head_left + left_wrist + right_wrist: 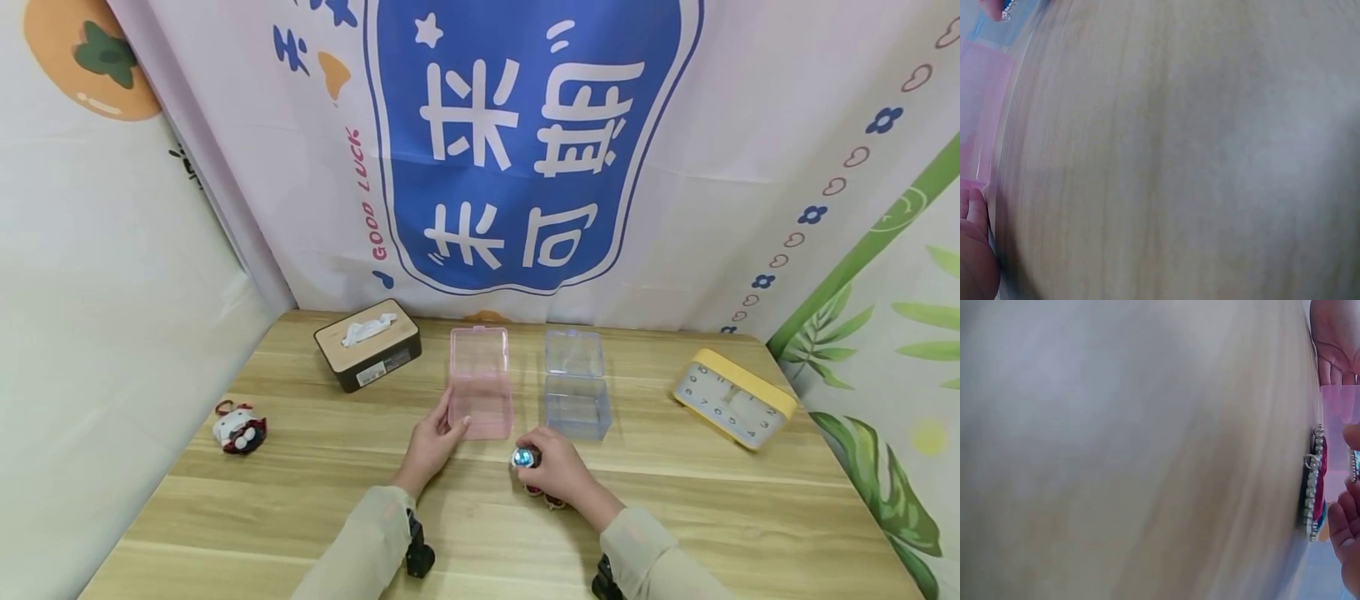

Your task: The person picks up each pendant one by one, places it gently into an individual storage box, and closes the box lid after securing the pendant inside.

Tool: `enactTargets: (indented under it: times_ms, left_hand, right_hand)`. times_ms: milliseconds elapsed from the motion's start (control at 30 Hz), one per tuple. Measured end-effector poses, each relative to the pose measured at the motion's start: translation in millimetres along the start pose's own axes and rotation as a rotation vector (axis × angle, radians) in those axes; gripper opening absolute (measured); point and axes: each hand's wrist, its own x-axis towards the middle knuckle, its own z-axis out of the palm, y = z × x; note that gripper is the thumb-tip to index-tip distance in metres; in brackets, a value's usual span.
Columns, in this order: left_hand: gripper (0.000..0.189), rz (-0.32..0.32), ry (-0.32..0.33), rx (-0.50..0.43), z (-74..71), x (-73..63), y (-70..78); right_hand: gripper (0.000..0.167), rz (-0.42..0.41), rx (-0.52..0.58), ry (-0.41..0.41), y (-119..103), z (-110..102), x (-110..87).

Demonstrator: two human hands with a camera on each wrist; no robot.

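Note:
A see-through pink plastic box (482, 417) stands with its lid tipped back. My left hand (432, 442) holds it at the near left corner, fingers along the side wall and thumb over the front edge. My right hand (558, 467) pinches a blue gem (522, 457) with a silver beaded rim, just right of and nearer than the pink box. Under that hand, red gems (1319, 487) with beaded rims lie on the table, partly hidden by it in the head view. Beside the pink box is a see-through blue box (577, 412), its lid also raised.
A tissue box (367, 346) with a wooden top stands at the back left. A small plush-like charm (240, 429) lies at the left edge. On the right is a yellow-framed clock (735, 400). A printed curtain (510, 150) hangs behind the wooden table (712, 517).

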Motion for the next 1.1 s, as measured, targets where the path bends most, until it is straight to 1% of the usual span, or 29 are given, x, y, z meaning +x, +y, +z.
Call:
enactTargets:
  times_ms: [133,167,400,533,800,933,1033,1100]
  left_hand:
    - [0.066,-0.022,0.007,0.011,0.0,0.0,1.2]
    - [0.066,-0.014,0.006,0.018,-0.1,-0.1,1.4]
    - [0.066,-0.023,0.003,0.027,-0.2,0.1,1.2]
    - [0.066,-0.008,0.008,0.019,-0.7,-0.1,0.2]
    - [0.066,0.023,0.007,-0.002,-1.1,-1.7,-0.6]
    - [0.066,0.015,0.006,0.010,-0.2,-1.9,-0.4]
    - [0.066,0.016,0.003,0.026,-0.2,-2.8,3.8]
    - [0.064,0.026,0.002,0.020,-1.1,-5.5,12.3]
  right_hand:
    - [0.026,0.011,0.044,0.021,-4.8,-4.7,-0.3]
    - [0.027,0.013,0.055,0.029,-5.8,-5.7,-0.2]
    - [0.030,0.037,0.100,0.086,-9.8,-11.9,-0.1]
    - [0.030,0.053,0.136,0.099,-12.2,-15.3,0.8]
    - [0.027,0.067,0.151,0.133,-17.8,-21.5,3.7]
    - [0.027,0.083,0.158,0.153,-19.3,-25.2,5.8]
    - [0.028,0.105,0.161,0.156,-19.4,-26.7,7.8]
    - [0.029,0.115,0.163,0.156,-20.0,-27.4,9.2]
